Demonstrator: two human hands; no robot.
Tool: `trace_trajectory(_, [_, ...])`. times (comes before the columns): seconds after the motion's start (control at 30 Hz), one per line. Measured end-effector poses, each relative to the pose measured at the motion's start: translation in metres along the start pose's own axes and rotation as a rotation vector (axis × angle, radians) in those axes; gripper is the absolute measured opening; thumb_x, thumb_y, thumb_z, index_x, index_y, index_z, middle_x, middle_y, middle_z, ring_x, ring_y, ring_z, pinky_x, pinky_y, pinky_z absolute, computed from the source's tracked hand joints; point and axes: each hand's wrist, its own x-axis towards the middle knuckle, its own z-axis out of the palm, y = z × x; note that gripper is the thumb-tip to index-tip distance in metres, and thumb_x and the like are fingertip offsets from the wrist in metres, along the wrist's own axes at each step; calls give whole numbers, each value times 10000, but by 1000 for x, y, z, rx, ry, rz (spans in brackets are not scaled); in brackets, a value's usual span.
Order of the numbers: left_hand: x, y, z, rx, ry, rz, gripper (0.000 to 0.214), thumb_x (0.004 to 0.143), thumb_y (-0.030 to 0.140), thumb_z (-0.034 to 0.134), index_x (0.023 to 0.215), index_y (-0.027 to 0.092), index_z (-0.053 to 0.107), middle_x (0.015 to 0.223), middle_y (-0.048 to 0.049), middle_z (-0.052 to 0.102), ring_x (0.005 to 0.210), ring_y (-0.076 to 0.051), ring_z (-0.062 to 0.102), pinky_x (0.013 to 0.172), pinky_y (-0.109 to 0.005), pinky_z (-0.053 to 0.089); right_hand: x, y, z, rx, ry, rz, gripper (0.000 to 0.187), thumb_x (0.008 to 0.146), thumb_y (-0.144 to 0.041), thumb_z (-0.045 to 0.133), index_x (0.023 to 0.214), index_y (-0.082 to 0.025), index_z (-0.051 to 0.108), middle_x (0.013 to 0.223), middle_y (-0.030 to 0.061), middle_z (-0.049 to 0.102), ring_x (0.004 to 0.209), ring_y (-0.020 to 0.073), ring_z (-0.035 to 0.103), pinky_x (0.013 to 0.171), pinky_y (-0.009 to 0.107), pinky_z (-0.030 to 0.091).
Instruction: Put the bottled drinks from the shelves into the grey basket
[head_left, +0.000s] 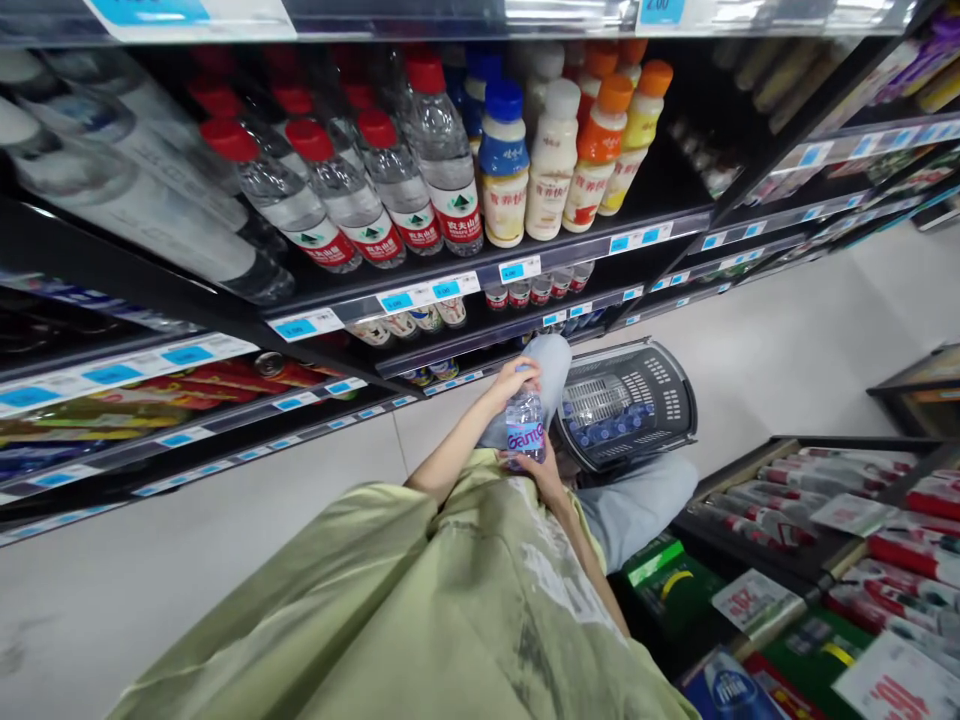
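A small clear water bottle (525, 428) with a pink-lettered label stands upright between both my hands, just above my lap. My left hand (513, 378) is closed over its cap end from above. My right hand (546, 472) cups the bottle's base from below, fingers wrapped round it. Directly behind the bottle a dark shopping basket (675, 400) rests against my knees, with several similar small bottles lying inside it.
Black shelves (480, 280) on the left carry red-capped water bottles (390, 190) and white, blue- and orange-capped drink bottles (551, 160), with blue price tags along the edges. A low rack of packaged goods (825, 520) stands at the right. A pale floor aisle (787, 340) runs between.
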Motion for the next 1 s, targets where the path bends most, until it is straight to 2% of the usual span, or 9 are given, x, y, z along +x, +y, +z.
trace_trajectory(0.23, [5, -12, -3, 15, -60, 67, 362, 707, 364, 860, 921, 195, 622, 640, 15, 666, 596, -173, 686, 582, -237, 496, 7, 15, -18, 12, 53, -89, 799, 660, -549, 898, 1305, -253, 532, 1046, 38, 750, 965, 288, 760, 870, 439, 651])
trace_trajectory(0.37, [4, -16, -7, -39, -48, 119, 439, 672, 405, 891, 953, 204, 620, 642, 23, 665, 613, -195, 712, 577, -251, 521, -1, 12, -15, -278, 261, -272, 741, 691, -538, 900, 1270, -233, 550, 1205, 97, 723, 1100, 290, 713, 1041, 472, 582])
trace_trajectory(0.5, [6, -20, -4, -67, -14, 145, 430, 651, 399, 879, 934, 205, 619, 633, 22, 677, 593, -194, 709, 562, -256, 529, -12, 3, -11, -542, 381, -363, 927, 603, -496, 985, 1368, -232, 530, 1350, 147, 689, 1218, 320, 677, 1122, 492, 525])
trace_trajectory(0.6, [9, -21, -3, -47, -27, 130, 392, 644, 360, 864, 913, 201, 629, 636, 15, 693, 596, -190, 710, 567, -254, 535, -16, -2, -13, -504, 351, -276, 868, 606, -539, 976, 1317, -239, 577, 1203, 109, 747, 1078, 308, 715, 1044, 479, 562])
trace_trajectory(0.7, [12, -21, -9, -51, -42, 95, 358, 641, 316, 845, 910, 195, 644, 636, 15, 691, 630, -204, 731, 585, -261, 550, -15, -1, -15, -186, 192, -90, 636, 741, -736, 793, 1108, -230, 672, 1027, 100, 776, 1058, 326, 738, 955, 459, 608])
trace_trajectory(0.77, [13, -22, -15, -123, -7, 88, 337, 657, 310, 824, 914, 198, 636, 582, 48, 629, 616, -194, 717, 631, -284, 588, -12, 2, -14, 28, 53, 69, 667, 809, -866, 596, 972, -228, 703, 924, 118, 779, 1076, 359, 754, 905, 477, 632])
trace_trajectory(0.83, [13, -24, -21, -224, 46, 126, 317, 689, 320, 801, 922, 207, 618, 519, 97, 530, 552, -149, 649, 692, -309, 624, -7, 5, -12, 109, -37, 165, 709, 822, -901, 534, 926, -225, 719, 882, 127, 783, 1094, 378, 760, 899, 497, 640])
trace_trajectory(0.9, [12, -25, -25, -279, 71, 174, 310, 717, 338, 784, 932, 216, 597, 487, 128, 453, 490, -114, 564, 687, -308, 625, -3, 5, -11, 38, -15, 137, 650, 810, -846, 631, 975, -225, 731, 927, 105, 797, 1130, 365, 751, 946, 492, 630])
trace_trajectory(1.0, [13, -26, -25, -233, 49, 189, 323, 750, 379, 780, 948, 222, 579, 485, 132, 438, 465, -121, 546, 604, -292, 586, -4, 1, -12, -221, 142, -61, 584, 810, -727, 748, 1127, -238, 712, 1114, 75, 799, 1177, 319, 722, 1064, 473, 574])
